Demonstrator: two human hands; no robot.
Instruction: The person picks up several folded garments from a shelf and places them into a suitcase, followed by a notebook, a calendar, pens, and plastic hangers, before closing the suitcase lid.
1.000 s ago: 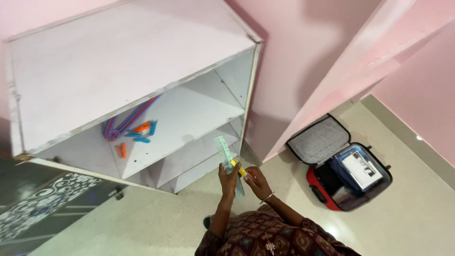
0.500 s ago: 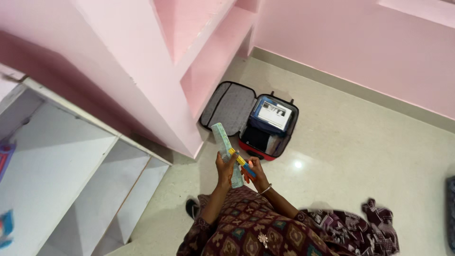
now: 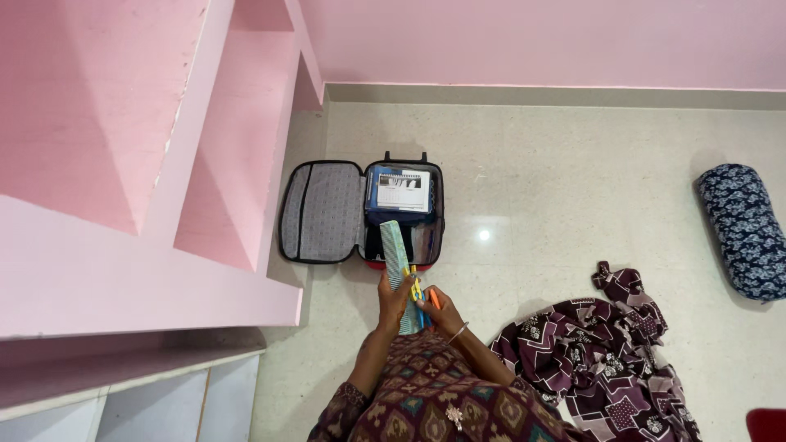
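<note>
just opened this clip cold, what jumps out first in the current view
An open suitcase lies flat on the pale floor beside the pink wall shelves, with a blue packet in its right half. Just below it, the left hand holds up a long pale green comb, while the right hand grips small coloured items. A patterned maroon cloth lies crumpled at right.

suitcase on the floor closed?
No. The suitcase lies open on the floor, its grey-lined lid flipped flat to the side and packed items showing in the other half.

- The small yellow, orange and blue sticks (image 3: 422, 296) are too tiny to tell apart.
- A red thing (image 3: 767, 425) at the lower right corner is cut off.
- The open suitcase's (image 3: 321, 211) near side hides behind the pale green comb (image 3: 396, 260).
</note>
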